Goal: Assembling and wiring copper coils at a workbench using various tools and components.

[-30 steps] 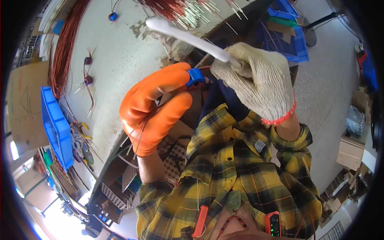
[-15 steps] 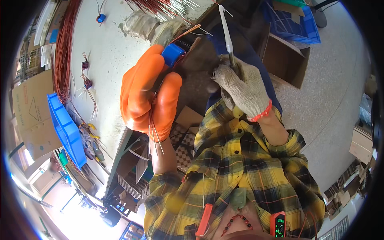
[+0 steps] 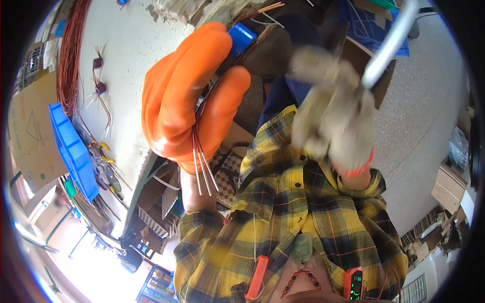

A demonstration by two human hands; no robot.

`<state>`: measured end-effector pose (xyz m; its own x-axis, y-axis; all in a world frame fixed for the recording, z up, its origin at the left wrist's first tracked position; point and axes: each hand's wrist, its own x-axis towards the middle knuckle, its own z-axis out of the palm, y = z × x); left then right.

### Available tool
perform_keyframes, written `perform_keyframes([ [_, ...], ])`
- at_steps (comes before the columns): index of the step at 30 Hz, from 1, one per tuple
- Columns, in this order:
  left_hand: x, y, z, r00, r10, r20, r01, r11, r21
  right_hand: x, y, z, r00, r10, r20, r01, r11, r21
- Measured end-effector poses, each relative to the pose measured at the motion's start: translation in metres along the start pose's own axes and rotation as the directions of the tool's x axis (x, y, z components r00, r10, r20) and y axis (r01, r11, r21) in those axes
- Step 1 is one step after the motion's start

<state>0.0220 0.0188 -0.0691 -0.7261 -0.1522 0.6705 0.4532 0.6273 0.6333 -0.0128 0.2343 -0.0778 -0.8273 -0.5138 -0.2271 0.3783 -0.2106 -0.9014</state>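
Observation:
My left hand (image 3: 187, 96), in an orange rubber glove, is closed around a wire-wound coil with a blue block-shaped body (image 3: 241, 39). Copper-coloured wire ends (image 3: 271, 7) stick out past the block. More reddish wires with bare silvery tips (image 3: 204, 171) run out between the fingers toward the wrist. My right hand (image 3: 336, 106), in a grey knit glove with a red cuff, is smeared by motion. From its outer side juts a white rod-shaped tool (image 3: 389, 45), also blurred; the glove hides its gripped end.
Red-brown wires (image 3: 73, 60) hang in a bundle along the pale worktop (image 3: 131, 60). Two small wound coils (image 3: 100, 88) lie there. Past them are a blue plastic tray (image 3: 76, 156) and several pliers (image 3: 108, 166). A cardboard box (image 3: 381, 91) stands at the right.
My right hand has swung right and toward me, away from the coil, and the tool now tilts to the right. My left hand still holds the coil, slightly higher in view.

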Motion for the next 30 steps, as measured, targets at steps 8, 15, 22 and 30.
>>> perform_keyframes([
  [8,-0.014,-0.008,0.007,0.998,0.029,0.058,-0.027,0.999,-0.038,0.029,0.037,-0.024,0.943,-0.322,-0.081,0.199,0.745,-0.636],
  [15,-0.017,0.008,-0.015,0.98,0.193,0.04,-0.196,0.934,0.298,0.021,0.076,-0.022,0.978,0.038,0.206,-0.131,0.88,0.457],
  [22,0.061,0.055,-0.012,0.909,-0.392,0.142,0.414,0.809,-0.418,0.002,0.029,-0.031,0.996,0.056,-0.072,-0.055,0.998,0.018],
  [30,-0.02,-0.026,0.014,0.922,0.048,-0.384,-0.045,0.999,0.017,-0.041,-0.014,-0.022,0.951,-0.308,-0.016,0.11,0.387,-0.915],
])
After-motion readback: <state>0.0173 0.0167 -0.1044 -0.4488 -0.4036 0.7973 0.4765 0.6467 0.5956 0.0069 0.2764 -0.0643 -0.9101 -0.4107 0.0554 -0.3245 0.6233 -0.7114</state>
